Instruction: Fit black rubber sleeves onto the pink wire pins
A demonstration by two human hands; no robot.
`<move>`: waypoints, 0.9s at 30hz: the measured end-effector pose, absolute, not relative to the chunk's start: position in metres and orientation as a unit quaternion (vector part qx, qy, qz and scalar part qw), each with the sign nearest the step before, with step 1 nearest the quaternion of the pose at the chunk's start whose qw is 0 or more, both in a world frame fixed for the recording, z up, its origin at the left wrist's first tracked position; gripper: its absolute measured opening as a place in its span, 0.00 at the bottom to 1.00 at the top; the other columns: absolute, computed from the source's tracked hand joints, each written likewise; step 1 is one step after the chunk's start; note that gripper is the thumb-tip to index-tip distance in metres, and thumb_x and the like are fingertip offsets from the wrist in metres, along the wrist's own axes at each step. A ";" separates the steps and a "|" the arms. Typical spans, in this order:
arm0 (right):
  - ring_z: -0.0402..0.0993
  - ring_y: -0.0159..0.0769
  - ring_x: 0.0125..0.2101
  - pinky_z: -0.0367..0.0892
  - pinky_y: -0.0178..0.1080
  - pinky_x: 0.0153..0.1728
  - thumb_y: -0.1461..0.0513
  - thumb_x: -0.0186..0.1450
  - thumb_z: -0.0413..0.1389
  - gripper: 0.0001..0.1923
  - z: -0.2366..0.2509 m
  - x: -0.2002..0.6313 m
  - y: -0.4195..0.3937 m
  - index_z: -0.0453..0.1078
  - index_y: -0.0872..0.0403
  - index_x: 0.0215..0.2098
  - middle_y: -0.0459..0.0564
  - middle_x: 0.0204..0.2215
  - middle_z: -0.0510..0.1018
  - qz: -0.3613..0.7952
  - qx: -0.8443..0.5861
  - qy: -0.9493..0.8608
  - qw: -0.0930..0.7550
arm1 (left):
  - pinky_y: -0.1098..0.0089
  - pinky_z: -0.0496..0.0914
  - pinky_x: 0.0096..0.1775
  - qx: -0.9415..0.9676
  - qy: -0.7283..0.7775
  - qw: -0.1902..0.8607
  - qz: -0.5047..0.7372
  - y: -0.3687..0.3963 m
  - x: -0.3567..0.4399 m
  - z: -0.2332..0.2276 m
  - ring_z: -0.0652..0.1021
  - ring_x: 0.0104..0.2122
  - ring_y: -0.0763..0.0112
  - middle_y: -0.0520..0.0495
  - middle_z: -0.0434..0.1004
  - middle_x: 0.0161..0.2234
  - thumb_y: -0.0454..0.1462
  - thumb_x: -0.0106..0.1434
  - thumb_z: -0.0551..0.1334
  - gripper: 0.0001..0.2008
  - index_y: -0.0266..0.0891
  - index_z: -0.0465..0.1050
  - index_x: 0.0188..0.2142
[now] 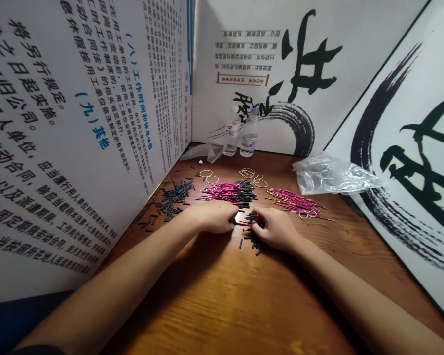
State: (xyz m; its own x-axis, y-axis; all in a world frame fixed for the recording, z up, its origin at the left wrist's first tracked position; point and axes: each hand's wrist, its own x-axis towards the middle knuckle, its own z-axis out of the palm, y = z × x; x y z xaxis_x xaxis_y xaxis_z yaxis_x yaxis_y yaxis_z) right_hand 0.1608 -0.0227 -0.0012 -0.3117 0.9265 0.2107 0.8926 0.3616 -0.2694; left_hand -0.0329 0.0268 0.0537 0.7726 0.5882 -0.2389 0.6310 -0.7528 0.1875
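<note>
Between my two hands stretches a thin pink stick [243, 223]. My left hand [219, 217] is closed, its fingertips pinching the stick's left end. Around its right end, the fingers of my right hand [276, 228] are curled, with dark tips showing beside the thumb. Under and beside my right hand lie short black tubes [257, 242]. Just beyond my hands is a bundle of pink sticks with black ends [231, 192]. Farther right, more pink sticks with gold-coloured ends [296, 201] lie in a loose pile. A larger heap of black tubes [175, 197] spreads to the left.
Pale rubber bands [246, 173] lie behind the bundle, and others rest on the right pile. Two plastic bottles [248, 135] stand at the back. A crumpled clear bag [331, 176] sits at the back right. Printed panels [244, 19] wall in the wooden table [222, 305].
</note>
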 end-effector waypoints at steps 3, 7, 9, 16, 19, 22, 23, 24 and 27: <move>0.66 0.35 0.26 0.51 0.34 0.27 0.62 0.58 0.52 0.02 -0.003 0.161 -0.022 0.66 0.53 0.28 0.47 0.25 0.75 0.057 -0.567 -0.805 0.165 | 0.68 0.67 0.29 0.934 0.328 0.117 -0.081 0.021 -0.029 0.053 0.77 0.31 0.60 0.39 0.78 0.35 0.34 0.59 0.55 0.08 0.36 0.72 0.33; 0.67 0.36 0.28 0.54 0.35 0.29 0.64 0.58 0.50 0.05 -0.002 0.162 -0.022 0.67 0.53 0.32 0.48 0.27 0.76 0.073 -0.568 -0.794 0.204 | 0.67 0.67 0.29 0.934 0.332 0.099 -0.085 0.016 -0.025 0.051 0.77 0.29 0.60 0.38 0.78 0.33 0.32 0.58 0.54 0.08 0.35 0.73 0.31; 0.68 0.36 0.29 0.55 0.35 0.31 0.64 0.59 0.49 0.06 -0.001 0.162 -0.024 0.68 0.53 0.33 0.48 0.27 0.76 0.078 -0.547 -0.802 0.228 | 0.68 0.66 0.28 0.938 0.321 0.105 -0.080 0.015 -0.024 0.052 0.76 0.28 0.61 0.40 0.78 0.32 0.33 0.57 0.55 0.07 0.36 0.72 0.30; 0.66 0.39 0.34 0.59 0.38 0.35 0.64 0.60 0.47 0.08 0.004 0.159 -0.028 0.67 0.53 0.33 0.52 0.32 0.72 0.049 -0.481 -0.843 0.238 | 0.71 0.63 0.29 0.950 0.278 0.142 0.035 0.023 -0.025 0.060 0.73 0.30 0.68 0.47 0.75 0.33 0.35 0.59 0.57 0.03 0.37 0.68 0.32; 0.63 0.38 0.31 0.59 0.38 0.33 0.65 0.62 0.44 0.07 0.001 0.161 -0.027 0.63 0.54 0.30 0.51 0.30 0.67 0.030 -0.502 -0.821 0.270 | 0.71 0.63 0.31 0.941 0.293 0.142 0.096 0.027 -0.025 0.057 0.73 0.32 0.69 0.47 0.75 0.35 0.34 0.62 0.55 0.05 0.38 0.67 0.37; 0.61 0.36 0.28 0.58 0.38 0.31 0.65 0.63 0.42 0.09 -0.002 0.165 -0.023 0.57 0.52 0.26 0.48 0.27 0.63 0.039 -0.520 -0.777 0.352 | 0.71 0.64 0.32 0.932 0.308 0.149 0.115 0.028 -0.023 0.049 0.73 0.33 0.69 0.47 0.75 0.36 0.37 0.64 0.53 0.06 0.38 0.66 0.38; 0.60 0.36 0.28 0.58 0.38 0.31 0.65 0.63 0.42 0.09 -0.003 0.166 -0.021 0.56 0.52 0.25 0.47 0.26 0.62 0.050 -0.523 -0.760 0.381 | 0.71 0.64 0.32 0.935 0.304 0.151 0.101 0.027 -0.022 0.046 0.74 0.33 0.69 0.47 0.75 0.36 0.37 0.65 0.53 0.06 0.38 0.66 0.37; 0.60 0.35 0.28 0.57 0.38 0.30 0.64 0.64 0.42 0.10 -0.004 0.167 -0.020 0.54 0.52 0.24 0.47 0.25 0.62 0.060 -0.525 -0.746 0.406 | 0.71 0.65 0.32 0.940 0.295 0.151 0.078 0.025 -0.021 0.042 0.74 0.33 0.68 0.48 0.75 0.36 0.37 0.65 0.53 0.06 0.38 0.67 0.36; 0.59 0.35 0.26 0.56 0.37 0.27 0.63 0.64 0.42 0.11 -0.003 0.169 -0.017 0.52 0.51 0.23 0.46 0.23 0.62 0.081 -0.525 -0.723 0.442 | 0.70 0.66 0.32 0.954 0.269 0.125 0.033 0.017 -0.015 0.031 0.75 0.34 0.67 0.47 0.76 0.37 0.38 0.64 0.54 0.06 0.39 0.67 0.38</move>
State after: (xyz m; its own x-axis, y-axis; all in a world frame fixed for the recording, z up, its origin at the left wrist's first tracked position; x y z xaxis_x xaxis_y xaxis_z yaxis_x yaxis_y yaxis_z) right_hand 0.1687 -0.0173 -0.0033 -0.0575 0.8307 0.5538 0.6865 0.4356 -0.5822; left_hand -0.0152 0.0167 0.0310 0.8531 0.5217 -0.0045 0.5052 -0.8238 0.2571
